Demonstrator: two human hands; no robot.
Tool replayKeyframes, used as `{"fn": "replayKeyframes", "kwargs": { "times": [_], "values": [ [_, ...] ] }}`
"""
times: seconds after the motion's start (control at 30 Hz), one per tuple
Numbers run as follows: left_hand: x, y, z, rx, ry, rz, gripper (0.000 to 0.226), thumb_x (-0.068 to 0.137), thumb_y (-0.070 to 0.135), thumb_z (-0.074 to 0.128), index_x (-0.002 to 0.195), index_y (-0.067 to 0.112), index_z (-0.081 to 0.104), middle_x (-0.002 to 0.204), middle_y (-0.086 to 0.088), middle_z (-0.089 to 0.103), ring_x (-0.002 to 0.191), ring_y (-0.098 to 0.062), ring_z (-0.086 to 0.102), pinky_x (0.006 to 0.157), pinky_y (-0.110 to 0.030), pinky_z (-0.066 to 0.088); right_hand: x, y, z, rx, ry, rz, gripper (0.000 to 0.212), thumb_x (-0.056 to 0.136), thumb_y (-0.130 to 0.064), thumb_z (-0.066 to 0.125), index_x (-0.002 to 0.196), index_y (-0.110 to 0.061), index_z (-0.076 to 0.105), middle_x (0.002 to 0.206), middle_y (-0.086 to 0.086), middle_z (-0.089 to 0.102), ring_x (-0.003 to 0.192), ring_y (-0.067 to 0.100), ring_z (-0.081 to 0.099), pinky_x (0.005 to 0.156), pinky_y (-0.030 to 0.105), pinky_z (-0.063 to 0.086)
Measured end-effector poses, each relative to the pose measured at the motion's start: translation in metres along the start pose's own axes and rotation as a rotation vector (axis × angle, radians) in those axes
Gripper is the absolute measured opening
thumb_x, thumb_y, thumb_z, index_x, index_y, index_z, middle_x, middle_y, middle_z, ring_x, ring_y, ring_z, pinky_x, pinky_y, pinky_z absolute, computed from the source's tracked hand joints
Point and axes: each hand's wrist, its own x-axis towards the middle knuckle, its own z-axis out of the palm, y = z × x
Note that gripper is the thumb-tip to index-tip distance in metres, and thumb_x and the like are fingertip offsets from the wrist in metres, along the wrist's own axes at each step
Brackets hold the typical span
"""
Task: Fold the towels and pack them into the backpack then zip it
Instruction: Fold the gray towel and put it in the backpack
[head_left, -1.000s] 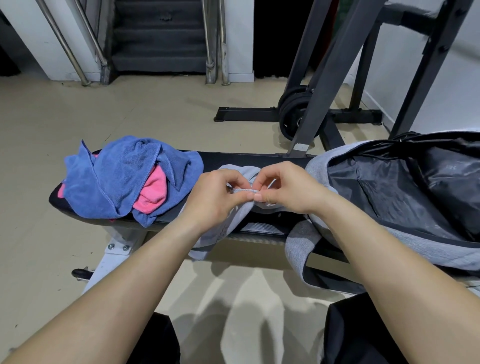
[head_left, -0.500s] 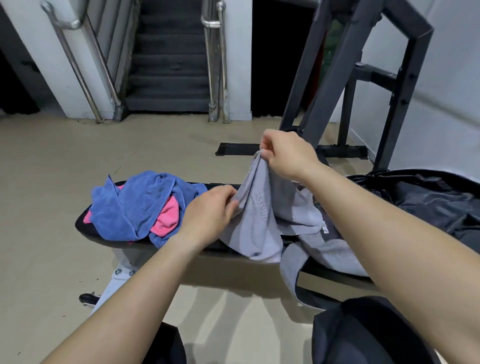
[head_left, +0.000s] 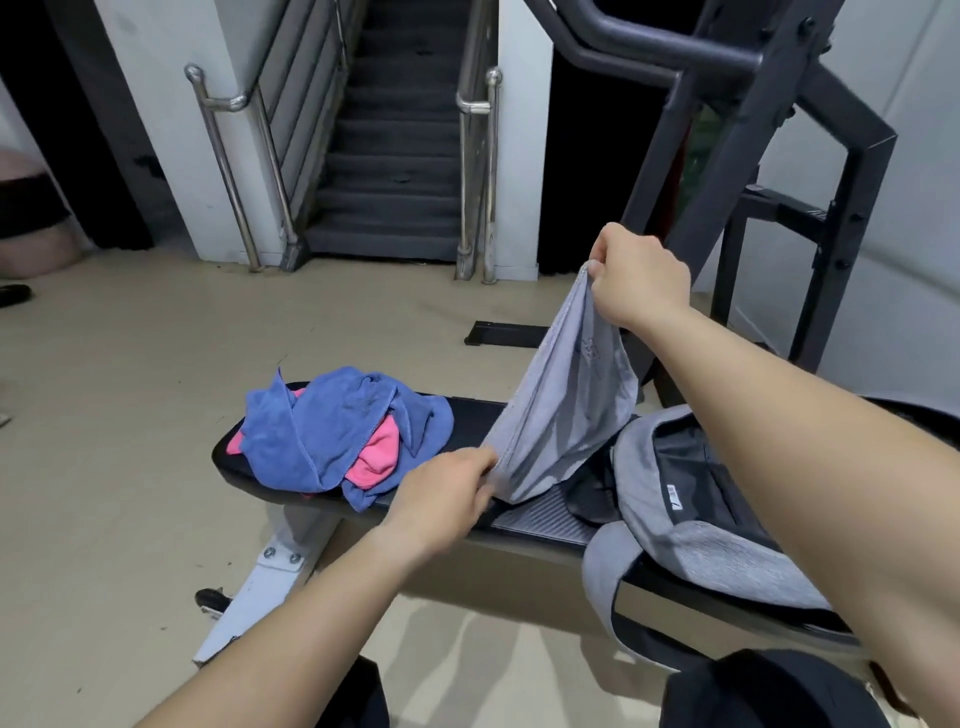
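Note:
A grey towel (head_left: 566, 410) hangs stretched between my hands above the black bench (head_left: 467, 421). My right hand (head_left: 636, 278) pinches its upper corner, raised high. My left hand (head_left: 447, 493) grips its lower edge near the bench's front. A crumpled blue towel (head_left: 332, 421) lies over a pink towel (head_left: 382, 454) at the bench's left end. The grey backpack (head_left: 691, 545) lies open on the bench's right part, partly hidden by my right forearm.
A dark steel rack (head_left: 769, 135) stands behind the bench on the right. Stairs (head_left: 395, 156) with metal handrails rise at the back. The beige floor (head_left: 130, 389) spreads to the left. The bench's white leg (head_left: 260, 587) juts toward me.
My hands, pinching the grey towel close together a second ago, have drawn apart: the right rose up and back, the left stayed low, and the towel now hangs spread between them.

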Motion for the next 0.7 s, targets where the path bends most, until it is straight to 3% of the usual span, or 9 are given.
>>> {"fn": "replayKeyframes", "kwargs": {
  "times": [0.07,0.13,0.33,0.43,0.57,0.7],
  "values": [
    [-0.007,-0.014,-0.006,0.05,0.055,0.009,0.002,0.096,0.025,0.053,0.098,0.024,0.054,0.093,0.008,0.058,0.083,-0.022,0.051,0.063,-0.039,0.048,-0.001,0.002,0.002,-0.042,-0.007,0.014,0.006,0.103,-0.023,0.047,0.102,-0.02,0.052,0.091,0.003,0.062,0.079,0.029,0.053,0.072,0.039,0.036],
    [-0.01,-0.028,-0.015,0.044,0.158,-0.034,0.008,0.096,0.023,0.055,0.093,0.022,0.063,0.087,0.009,0.06,0.078,-0.018,0.051,0.067,-0.038,0.049,-0.004,0.004,0.007,-0.068,-0.021,0.031,0.005,0.102,-0.02,0.047,0.102,-0.019,0.051,0.09,0.005,0.06,0.078,0.03,0.052,0.071,0.039,0.034],
    [-0.003,-0.047,-0.048,-0.436,0.465,-0.326,0.013,0.089,0.014,0.067,0.088,0.025,0.074,0.08,0.016,0.071,0.079,0.001,0.064,0.07,-0.008,0.045,-0.022,0.017,0.019,-0.079,-0.056,0.071,0.009,0.105,-0.024,0.045,0.102,-0.016,0.049,0.085,0.006,0.057,0.072,0.029,0.05,0.067,0.038,0.035],
    [0.009,-0.048,-0.054,-0.426,0.558,-0.364,0.015,0.087,0.009,0.066,0.09,0.023,0.072,0.082,0.011,0.068,0.079,-0.005,0.062,0.071,-0.012,0.045,-0.031,0.024,0.021,-0.083,-0.098,0.099,0.011,0.105,-0.025,0.043,0.103,-0.017,0.049,0.085,0.006,0.056,0.075,0.03,0.052,0.068,0.038,0.036],
    [0.027,-0.048,-0.061,-0.322,0.549,-0.372,0.02,0.087,0.005,0.062,0.097,0.022,0.065,0.1,0.006,0.049,0.086,-0.015,0.057,0.073,-0.022,0.039,-0.04,0.032,0.021,-0.07,-0.129,0.15,0.006,0.104,-0.021,0.043,0.103,-0.017,0.047,0.087,0.006,0.054,0.078,0.031,0.051,0.068,0.038,0.037],
    [0.034,-0.047,-0.074,-0.263,0.475,-0.378,0.041,0.089,0.0,0.058,0.128,0.013,0.057,0.119,-0.001,0.057,0.107,-0.02,0.055,0.087,-0.027,0.039,-0.047,0.036,0.011,-0.099,-0.163,0.168,0.008,0.105,-0.024,0.042,0.104,-0.017,0.047,0.093,0.009,0.059,0.081,0.033,0.055,0.067,0.038,0.04]
  ]
}}
